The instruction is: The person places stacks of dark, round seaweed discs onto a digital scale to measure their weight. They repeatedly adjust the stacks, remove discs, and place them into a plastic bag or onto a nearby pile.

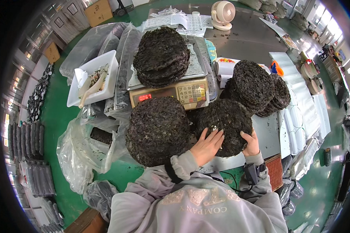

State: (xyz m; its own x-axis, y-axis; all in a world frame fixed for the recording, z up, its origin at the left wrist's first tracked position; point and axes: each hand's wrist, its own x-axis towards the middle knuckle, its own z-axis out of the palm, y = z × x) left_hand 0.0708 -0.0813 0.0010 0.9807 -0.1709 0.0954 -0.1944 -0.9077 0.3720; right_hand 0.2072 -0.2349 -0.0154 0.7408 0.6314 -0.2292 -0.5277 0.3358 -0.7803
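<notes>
My right hand [251, 142] grips the right edge of a dark round disc of dried seaweed [225, 122], its thumb on the upper face. Flat on the near part of that disc lies my left hand [207, 147], fingers stretched out and the fingertips by a few pale specks. To the left, a thick stack of similar seaweed discs [158, 131] stands in front of a digital scale [192, 92] with lit red digits. Another stack of discs [162, 56] rests on the scale's pan. Two more stacks, a taller one [252, 86] and a partly hidden one [280, 94], stand at the right.
A white plastic tub [114, 76] with scraps sits left of the scale, beside filled plastic bags [90, 46]. Loose clear plastic [75, 154] hangs at the table's left edge. Papers [189, 21] and a fan [225, 13] are at the back; an orange-and-blue tape dispenser [277, 68] lies right.
</notes>
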